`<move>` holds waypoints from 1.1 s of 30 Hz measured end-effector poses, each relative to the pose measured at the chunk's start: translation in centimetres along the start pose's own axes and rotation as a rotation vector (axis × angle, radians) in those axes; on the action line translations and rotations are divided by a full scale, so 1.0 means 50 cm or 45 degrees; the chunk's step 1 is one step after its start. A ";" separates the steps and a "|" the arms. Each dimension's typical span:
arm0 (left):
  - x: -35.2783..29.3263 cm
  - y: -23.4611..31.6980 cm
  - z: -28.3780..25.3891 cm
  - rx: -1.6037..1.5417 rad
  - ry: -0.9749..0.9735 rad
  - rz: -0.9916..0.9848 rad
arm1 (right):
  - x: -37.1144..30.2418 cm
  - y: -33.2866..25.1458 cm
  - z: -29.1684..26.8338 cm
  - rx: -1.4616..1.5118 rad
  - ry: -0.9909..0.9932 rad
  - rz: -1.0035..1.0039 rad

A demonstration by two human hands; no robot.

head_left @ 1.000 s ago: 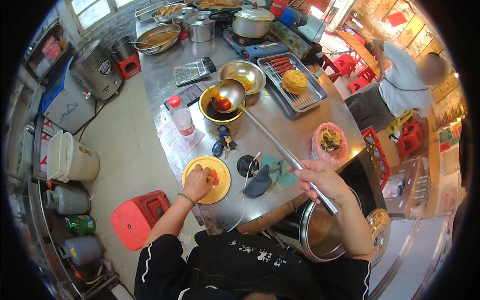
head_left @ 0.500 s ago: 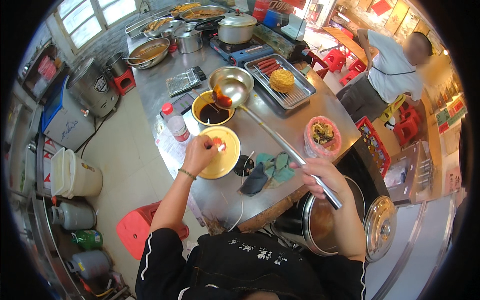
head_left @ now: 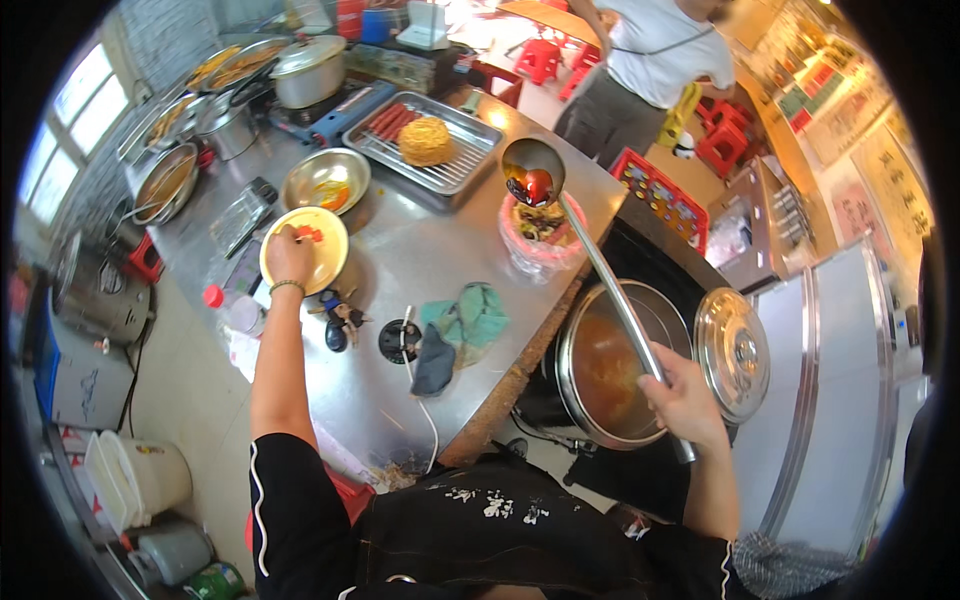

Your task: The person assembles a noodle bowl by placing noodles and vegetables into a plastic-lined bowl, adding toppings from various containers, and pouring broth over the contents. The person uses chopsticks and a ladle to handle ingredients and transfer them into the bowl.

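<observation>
My right hand [head_left: 685, 395] is closed around the long metal handle of a ladle [head_left: 615, 290]. Its dark cup holds reddish-brown liquid and hangs above a pink bag-lined tub [head_left: 530, 240] with food scraps. At the left, my left hand [head_left: 290, 258] reaches over the near rim of a yellow bowl [head_left: 328, 265], fingers bent and seemingly gripping it; the fingertips are hidden. Red bits lie inside the bowl. Just beyond stands a steel bowl [head_left: 300, 185] with orange residue. The pot of dark sauce seen before is hidden, apparently beneath the yellow bowl.
A wire-racked tray [head_left: 465, 165] carries red sausages and a yellow noodle cake [head_left: 426, 142]. Keys [head_left: 345, 318], a green cloth [head_left: 470, 320] and a bottle [head_left: 240, 310] lie about. To my right stands a large broth pot [head_left: 610, 380] with its lid [head_left: 733, 355]. A person [head_left: 650, 60] stands beyond the table.
My view has turned right. The ladle has swung right from the sauce pot to above the pink-lined tub. The yellow bowl has moved away from me with my left hand, uncovering the keys.
</observation>
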State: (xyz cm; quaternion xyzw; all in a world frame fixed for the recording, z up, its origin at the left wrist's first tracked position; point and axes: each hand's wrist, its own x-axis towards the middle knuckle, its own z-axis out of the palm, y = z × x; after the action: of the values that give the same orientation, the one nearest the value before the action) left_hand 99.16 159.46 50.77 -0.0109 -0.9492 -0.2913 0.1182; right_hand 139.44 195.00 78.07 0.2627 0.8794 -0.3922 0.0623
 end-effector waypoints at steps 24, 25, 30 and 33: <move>-0.430 0.165 0.012 -0.751 -0.384 -0.016 | -0.038 0.276 0.074 -0.900 0.393 -0.276; -0.450 0.180 0.025 -0.765 -0.408 -0.004 | -0.041 0.280 0.071 -0.926 0.379 -0.269; -0.479 0.262 0.051 -0.589 -0.457 0.165 | -0.043 0.313 0.068 -0.917 0.447 -0.375; -0.479 0.274 0.087 -0.464 -0.436 0.192 | -0.032 0.328 0.046 -0.939 0.423 -0.399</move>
State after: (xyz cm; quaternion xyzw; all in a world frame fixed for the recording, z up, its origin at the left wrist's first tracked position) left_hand 122.73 174.40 49.32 -0.1518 -0.8838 -0.4418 -0.0268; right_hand 148.95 201.76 66.21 0.1455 0.9880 -0.0087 -0.0506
